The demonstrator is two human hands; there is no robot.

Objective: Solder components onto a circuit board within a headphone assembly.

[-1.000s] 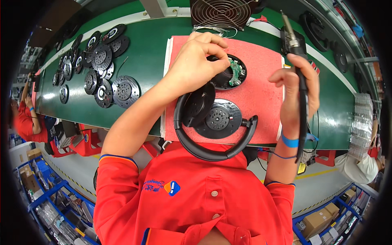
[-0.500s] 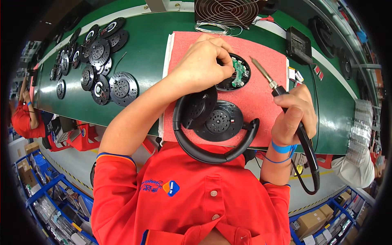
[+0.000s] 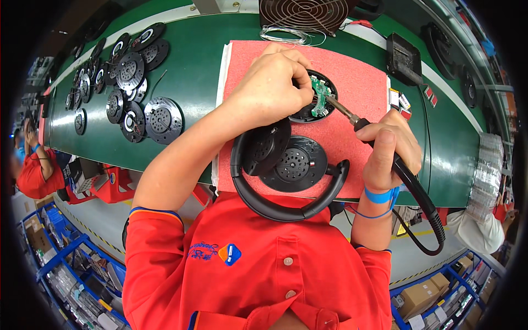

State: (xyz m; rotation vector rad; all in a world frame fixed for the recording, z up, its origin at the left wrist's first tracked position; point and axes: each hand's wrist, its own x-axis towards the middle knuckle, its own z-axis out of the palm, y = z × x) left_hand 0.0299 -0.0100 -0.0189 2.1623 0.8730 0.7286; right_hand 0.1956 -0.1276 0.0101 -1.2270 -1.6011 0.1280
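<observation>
A soldering iron (image 3: 406, 175) is gripped in my right hand (image 3: 391, 149), its metal tip touching or just over the green circuit board (image 3: 321, 98). The board sits inside an open round black ear cup (image 3: 331, 111). My left hand (image 3: 275, 85) is closed at the left side of that cup, fingertips pinched beside the board; what they hold is hidden. Nearer to me lies a pair of black headphones, its curved headband (image 3: 275, 210) toward my body. Between the band's arms rests a round perforated speaker plate (image 3: 297, 164), with another black ear cup (image 3: 266, 147) tilted beside it.
A pink foam mat (image 3: 357, 71) covers the work spot on the green table (image 3: 201, 60). Several round speaker plates (image 3: 163, 120) lie at the left. A fan (image 3: 302, 14), a coil of solder wire (image 3: 283, 36) and a black tray (image 3: 403, 58) stand beyond. Another person (image 3: 38, 170) sits far left.
My right hand has brought the soldering iron's tip down and leftward onto or near the circuit board. My left hand stays nearly in place at the ear cup.
</observation>
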